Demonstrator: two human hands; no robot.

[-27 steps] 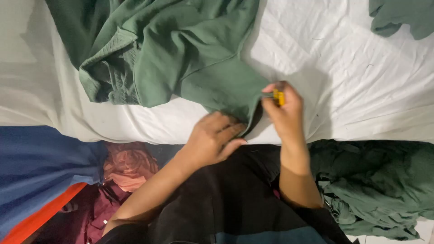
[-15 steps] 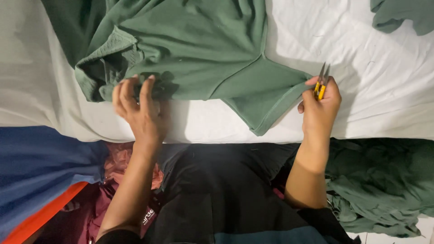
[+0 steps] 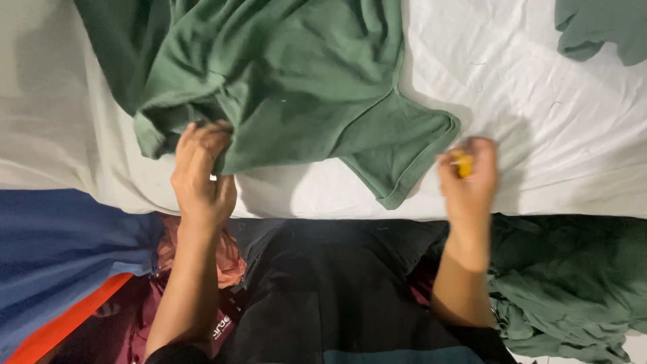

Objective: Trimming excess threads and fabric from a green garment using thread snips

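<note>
Head view, only one: green shirt (image 3: 290, 87) lies spread on the white sheet (image 3: 539, 135), collar end bunched at its left, one short sleeve (image 3: 404, 145) sticking out toward the near edge of the sheet. Left hand (image 3: 202, 178) sits on the shirt's bunched lower-left fold, fingers curled and pinching fabric. Right hand (image 3: 468, 178) is off the shirt, just right of the sleeve, closed around a small yellow-handled tool (image 3: 461, 164); it's motion-blurred, so I can't tell the blades or tip, or which way they point. Risks, as I judge them: soft knit gathers easily, so a one-hand pinch at the left fold could drag the whole shirt and wrinkle the sleeve hem; if that tool is sharp, a blurred fast hand this near the sleeve could snag or nick the knit, or the sheet under it. Materials: shirt is matte jersey, limp, with a ribbed-looking sleeve hem; sheet is thin, creased cotton. More green fabric is piled well right of the shirt, below the sheet edge (image 3: 573, 290), and another green piece (image 3: 606, 27) at far right top. Blue and orange cloth (image 3: 60, 256) sits below-left of the shirt.
</note>
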